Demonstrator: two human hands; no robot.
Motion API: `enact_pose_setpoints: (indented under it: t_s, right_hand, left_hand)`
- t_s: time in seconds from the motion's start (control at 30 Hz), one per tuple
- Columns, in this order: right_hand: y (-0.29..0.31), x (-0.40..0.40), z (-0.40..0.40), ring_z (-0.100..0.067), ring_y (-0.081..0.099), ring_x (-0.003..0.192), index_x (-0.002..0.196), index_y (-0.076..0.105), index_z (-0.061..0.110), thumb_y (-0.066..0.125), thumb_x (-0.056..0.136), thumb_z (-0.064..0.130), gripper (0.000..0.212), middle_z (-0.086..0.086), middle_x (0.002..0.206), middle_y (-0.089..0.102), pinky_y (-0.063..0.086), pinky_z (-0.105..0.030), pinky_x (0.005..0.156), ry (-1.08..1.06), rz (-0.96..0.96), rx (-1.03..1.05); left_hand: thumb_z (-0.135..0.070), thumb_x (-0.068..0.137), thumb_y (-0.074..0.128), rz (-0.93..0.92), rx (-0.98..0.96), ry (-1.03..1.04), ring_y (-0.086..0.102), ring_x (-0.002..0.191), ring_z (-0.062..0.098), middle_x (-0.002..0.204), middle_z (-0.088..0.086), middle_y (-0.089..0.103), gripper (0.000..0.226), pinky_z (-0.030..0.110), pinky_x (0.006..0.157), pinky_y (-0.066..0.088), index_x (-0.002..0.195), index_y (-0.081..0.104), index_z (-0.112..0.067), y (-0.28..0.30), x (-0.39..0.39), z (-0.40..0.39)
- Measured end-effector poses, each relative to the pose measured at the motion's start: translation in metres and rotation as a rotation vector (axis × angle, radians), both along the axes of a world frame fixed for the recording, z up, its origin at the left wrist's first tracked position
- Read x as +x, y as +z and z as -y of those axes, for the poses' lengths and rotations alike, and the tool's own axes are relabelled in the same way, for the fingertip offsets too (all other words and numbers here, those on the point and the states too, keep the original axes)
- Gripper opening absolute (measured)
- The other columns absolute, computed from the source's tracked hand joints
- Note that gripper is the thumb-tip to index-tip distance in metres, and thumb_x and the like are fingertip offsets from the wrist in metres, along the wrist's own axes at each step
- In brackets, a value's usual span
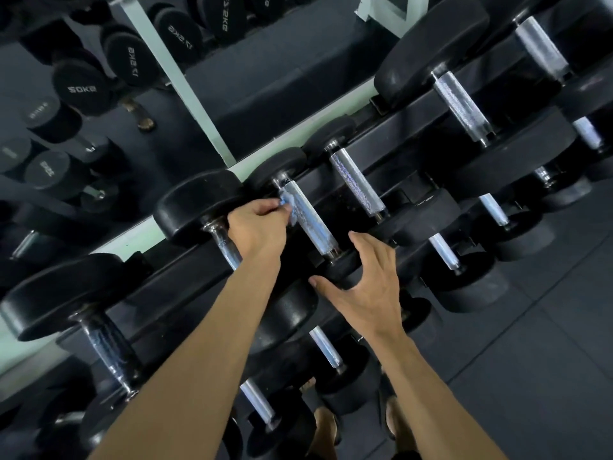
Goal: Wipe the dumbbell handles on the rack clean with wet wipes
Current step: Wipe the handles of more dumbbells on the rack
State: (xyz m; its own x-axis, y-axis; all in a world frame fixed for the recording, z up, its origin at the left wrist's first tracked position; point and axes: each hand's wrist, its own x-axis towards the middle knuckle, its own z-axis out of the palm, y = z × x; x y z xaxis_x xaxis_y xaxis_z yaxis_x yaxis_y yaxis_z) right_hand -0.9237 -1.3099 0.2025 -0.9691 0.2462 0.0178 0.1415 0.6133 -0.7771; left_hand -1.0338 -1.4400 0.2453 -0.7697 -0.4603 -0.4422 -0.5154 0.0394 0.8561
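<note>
Head view: your left hand (257, 227) pinches the wipe (288, 204) against the handle (306, 218) on the rack's (391, 134) top row; your right hand (365, 280), fingers spread, steadies the dumbbell's near end. Wrap the wipe fully and stroke lengthwise.

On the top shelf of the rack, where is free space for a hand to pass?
Between the handle being wiped and the next handle to the right, bare black shelf shows. Crowded: left hand with wipe sits tight against the weight head.
</note>
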Motion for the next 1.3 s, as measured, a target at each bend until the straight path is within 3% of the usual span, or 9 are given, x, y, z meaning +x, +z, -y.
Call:
enact_pose_setpoints:
  t_s: [0.13,0.33,0.47,0.57,0.77,0.87,0.97,1.2,1.3]
  right_hand:
    - [-0.002,-0.001,-0.002,-0.010,0.036,0.130,0.142,0.049,0.014,0.082,0.067,0.059,0.094,0.001,0.138,0.050,0.027,-0.015,0.101,0.025,-0.008,0.065]
    - [-0.007,-0.004,-0.016,-0.019,0.047,0.122,0.141,0.050,0.003,0.065,0.073,0.070,0.097,-0.007,0.128,0.058,0.040,-0.024,0.092,0.102,-0.092,0.173]
    - [-0.010,-0.005,-0.019,-0.021,0.050,0.119,0.140,0.052,0.003,0.060,0.073,0.072,0.097,-0.007,0.125,0.060,0.043,-0.025,0.088,0.111,-0.114,0.158]
    - [-0.011,-0.005,-0.019,-0.023,0.052,0.119,0.139,0.053,0.003,0.060,0.072,0.073,0.097,-0.007,0.125,0.061,0.043,-0.025,0.087,0.117,-0.121,0.152]
    - [-0.010,-0.007,-0.023,-0.021,0.051,0.121,0.139,0.054,0.006,0.066,0.070,0.071,0.096,-0.004,0.126,0.061,0.042,-0.025,0.087,0.149,-0.099,0.154]
    - [-0.012,-0.006,-0.022,-0.022,0.051,0.121,0.139,0.054,0.005,0.067,0.070,0.071,0.096,-0.004,0.126,0.061,0.043,-0.025,0.085,0.133,-0.103,0.143]
    - [-0.012,-0.006,-0.021,-0.023,0.052,0.121,0.139,0.053,0.005,0.068,0.069,0.069,0.097,-0.004,0.126,0.061,0.043,-0.026,0.083,0.130,-0.105,0.135]
    - [-0.014,-0.007,-0.020,-0.023,0.052,0.121,0.139,0.054,0.006,0.069,0.069,0.069,0.095,-0.005,0.126,0.061,0.046,-0.028,0.084,0.119,-0.132,0.111]
    - [-0.016,-0.006,-0.020,-0.023,0.053,0.120,0.138,0.055,0.006,0.072,0.068,0.069,0.095,-0.004,0.125,0.062,0.048,-0.029,0.083,0.102,-0.135,0.107]
  left_hand:
    - [-0.001,0.074,0.081,0.092,-0.036,-0.150,0.074,0.070,0.016,0.070,0.003,0.074,0.017,0.033,0.079,0.060,0.071,0.071,-0.015,-0.009,0.018,0.001]
    - [-0.007,0.076,0.081,-0.059,-0.123,0.051,0.072,0.071,0.012,0.071,-0.001,0.073,0.020,0.030,0.079,0.060,0.069,0.070,-0.022,0.005,-0.003,-0.007]
    - [-0.010,0.073,0.084,0.120,-0.211,-0.145,0.073,0.072,0.014,0.073,0.001,0.074,0.018,0.031,0.078,0.060,0.067,0.071,-0.020,0.004,0.016,-0.009]
    - [-0.011,0.073,0.084,0.202,-0.320,-0.349,0.070,0.071,0.009,0.074,0.001,0.073,0.014,0.017,0.064,0.054,0.069,0.073,-0.018,0.005,0.033,-0.013]
    - [-0.006,0.075,0.082,0.027,-0.252,-0.063,0.072,0.066,0.009,0.072,0.001,0.073,0.018,0.024,0.074,0.060,0.070,0.070,-0.019,0.014,0.011,-0.015]
    - [-0.009,0.075,0.083,0.100,-0.382,-0.270,0.068,0.068,0.005,0.075,-0.002,0.071,0.017,0.010,0.067,0.053,0.070,0.071,-0.020,0.012,0.024,-0.019]
    - [-0.012,0.077,0.082,0.162,-0.506,-0.481,0.065,0.075,0.007,0.076,-0.004,0.069,0.007,0.011,0.065,0.047,0.079,0.075,-0.015,0.010,0.043,-0.021]
    - [-0.009,0.076,0.083,0.005,-0.328,-0.245,0.069,0.062,0.000,0.073,-0.002,0.072,0.014,0.012,0.067,0.056,0.076,0.072,-0.017,0.016,0.040,-0.025]
    - [-0.008,0.075,0.083,0.103,-0.426,-0.458,0.067,0.068,0.001,0.074,-0.006,0.070,0.015,0.004,0.057,0.048,0.072,0.072,-0.018,0.017,0.042,-0.033]
